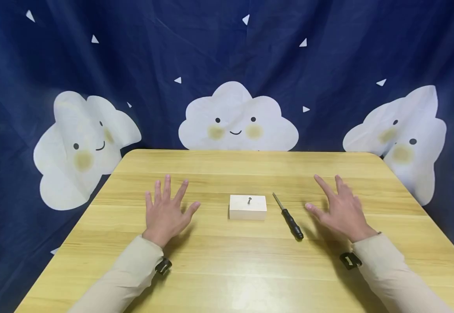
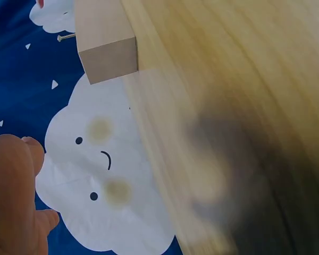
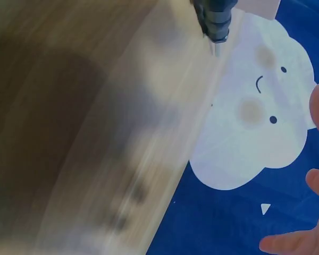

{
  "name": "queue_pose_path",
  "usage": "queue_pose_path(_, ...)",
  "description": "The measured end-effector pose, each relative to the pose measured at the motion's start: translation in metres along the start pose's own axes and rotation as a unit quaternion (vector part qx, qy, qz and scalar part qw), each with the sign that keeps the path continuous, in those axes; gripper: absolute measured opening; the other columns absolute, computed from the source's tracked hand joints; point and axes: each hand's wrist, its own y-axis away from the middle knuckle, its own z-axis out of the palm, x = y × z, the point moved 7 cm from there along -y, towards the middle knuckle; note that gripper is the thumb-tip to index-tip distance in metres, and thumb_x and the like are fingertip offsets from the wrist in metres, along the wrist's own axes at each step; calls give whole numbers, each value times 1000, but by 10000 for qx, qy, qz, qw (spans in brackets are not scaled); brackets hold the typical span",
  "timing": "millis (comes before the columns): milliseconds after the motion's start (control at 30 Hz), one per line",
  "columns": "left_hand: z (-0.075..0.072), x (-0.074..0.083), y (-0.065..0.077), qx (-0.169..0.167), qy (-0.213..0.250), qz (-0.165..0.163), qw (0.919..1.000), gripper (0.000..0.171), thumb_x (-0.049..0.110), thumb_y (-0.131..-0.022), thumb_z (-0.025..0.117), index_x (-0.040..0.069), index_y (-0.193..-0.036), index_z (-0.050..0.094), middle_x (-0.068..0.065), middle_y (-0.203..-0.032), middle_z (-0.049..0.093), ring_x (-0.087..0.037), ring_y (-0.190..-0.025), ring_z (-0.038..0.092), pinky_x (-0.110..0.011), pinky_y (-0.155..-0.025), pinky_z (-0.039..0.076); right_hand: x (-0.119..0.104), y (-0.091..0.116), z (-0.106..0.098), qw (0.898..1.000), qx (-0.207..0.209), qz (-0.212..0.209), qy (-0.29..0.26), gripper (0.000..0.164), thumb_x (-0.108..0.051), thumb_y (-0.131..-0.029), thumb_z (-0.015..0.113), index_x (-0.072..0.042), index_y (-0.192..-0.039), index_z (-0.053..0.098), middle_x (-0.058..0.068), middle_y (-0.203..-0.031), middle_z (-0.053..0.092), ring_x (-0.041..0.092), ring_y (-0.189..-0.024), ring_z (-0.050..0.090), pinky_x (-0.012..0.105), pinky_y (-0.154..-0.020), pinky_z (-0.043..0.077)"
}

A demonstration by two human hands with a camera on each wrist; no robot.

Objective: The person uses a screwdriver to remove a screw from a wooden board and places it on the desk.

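Note:
A pale wooden block [image 1: 247, 214] lies in the middle of the table, with a screw [image 1: 249, 200] standing in its top face. Just right of it is a screwdriver [image 1: 291, 224] with a black handle, its tip towards the back. My left hand [image 1: 166, 215] is held left of the block, fingers spread, touching neither object. To the right of the screwdriver, my right hand [image 1: 342, 213] hovers with fingers extended and nothing in it. The left wrist view shows the block [image 2: 107, 42] and the screw [image 2: 66, 37] from the side. Only the screwdriver's handle end [image 3: 216, 21] appears in the right wrist view.
The light wood-grain table [image 1: 246, 261] has rounded far corners. Behind it hangs a dark blue curtain [image 1: 144, 56] printed with smiling white clouds and small triangles. Dark wrist straps [image 1: 163, 265] are worn at both sleeves.

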Motion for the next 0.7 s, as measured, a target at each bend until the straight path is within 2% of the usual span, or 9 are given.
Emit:
queue_pose_path(133,-2,5,-3,42,112,94,9999,77,71,-92,34,25,-154,28,-24,-158,9,-48,-142,10,-67,-111,8,-4,-3,0,9994,26,-223,-275,76,-42,-89,67,-13,-150,31,44,-137,32,65,-112,42,78,-83,37)
queue_pose_path(233,-3,12,-5,35,146,216,9997,75,67,-93,40,23,-154,29,-26,-156,18,-47,-140,19,-65,-109,21,-6,-5,1,9986,-117,-230,-458,72,-33,-89,69,-7,-147,34,40,-129,45,59,-106,50,72,-82,43)
queue_pose_path(367,-1,22,-6,17,144,409,9991,75,63,-93,46,19,-152,34,-27,-151,30,-46,-135,31,-62,-99,38,-8,-6,6,9973,-399,-209,-588,63,-26,-89,70,-2,-140,43,33,-114,60,47,-97,61,61,-77,50)
queue_pose_path(433,1,27,-6,3,227,509,9984,74,62,-92,49,18,-151,35,-27,-149,33,-45,-133,35,-62,-93,43,-9,-6,9,9958,-599,-220,-655,55,-26,-90,70,0,-134,50,30,-108,64,41,-90,64,56,-71,53)
queue_pose_path(567,6,35,-8,-32,586,699,9958,73,56,-92,56,18,-151,34,-27,-147,37,-44,-129,42,-63,-89,46,-12,-8,16,9919,-942,-320,-786,42,-24,-90,70,1,-122,59,27,-103,66,34,-83,67,51,-70,55)
queue_pose_path(700,11,45,-12,-187,1195,941,9882,73,47,-92,62,16,-151,32,-23,-147,39,-43,-127,45,-62,-95,43,-15,-11,21,9881,-1124,-504,-921,36,-21,-90,70,1,-117,62,25,-100,67,30,-81,69,50,-72,56)
